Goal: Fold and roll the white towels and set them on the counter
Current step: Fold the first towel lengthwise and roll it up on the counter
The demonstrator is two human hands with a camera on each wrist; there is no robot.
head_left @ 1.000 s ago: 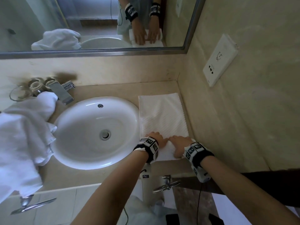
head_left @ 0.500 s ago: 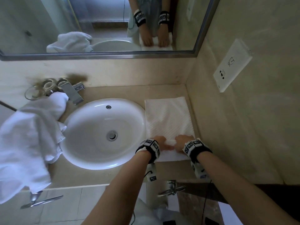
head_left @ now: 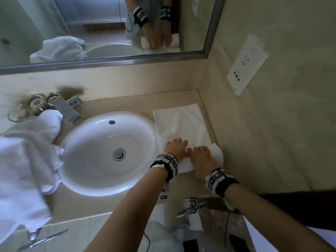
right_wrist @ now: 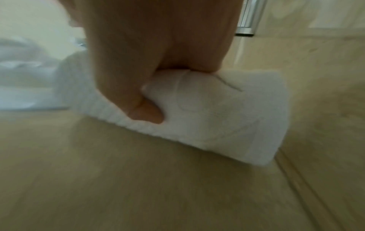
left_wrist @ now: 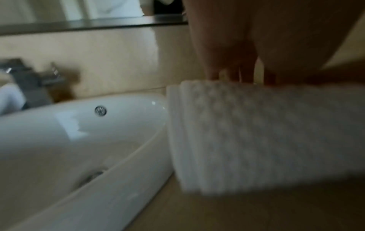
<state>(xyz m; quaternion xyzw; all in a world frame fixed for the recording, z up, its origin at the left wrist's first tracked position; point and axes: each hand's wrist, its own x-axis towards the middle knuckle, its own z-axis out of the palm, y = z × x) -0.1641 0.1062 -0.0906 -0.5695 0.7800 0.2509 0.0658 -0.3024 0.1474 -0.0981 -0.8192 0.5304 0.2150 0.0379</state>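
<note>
I have a folded white towel [head_left: 181, 124] lying flat on the counter [head_left: 127, 104], in the strip between the sink [head_left: 101, 151] and the side wall [head_left: 272, 124]. Its near end is rolled up into a thick roll [head_left: 215, 154], and the rest stretches away from me toward the mirror [head_left: 109, 24].

My left hand [head_left: 175, 147] lies on top of the roll at its sink end, fingers stretched forward over the cloth and pressing down; from the left wrist view I see the ribbed side of the roll [left_wrist: 256, 132] and my fingers going over its top. My right hand [head_left: 201, 159] sits just beside it on the wall end of the roll. In the right wrist view my thumb [right_wrist: 144, 112] presses into the near face of the roll while the fingers go over the top out of sight, so that hand is curled round the roll. The two hands nearly touch in the middle.

A heap of loose white towels [head_left: 23, 160] lies on the counter on the far side of the sink, draped over the front edge and touching the tap [head_left: 67, 110]. A white socket plate [head_left: 245, 66] is on the side wall.
</note>
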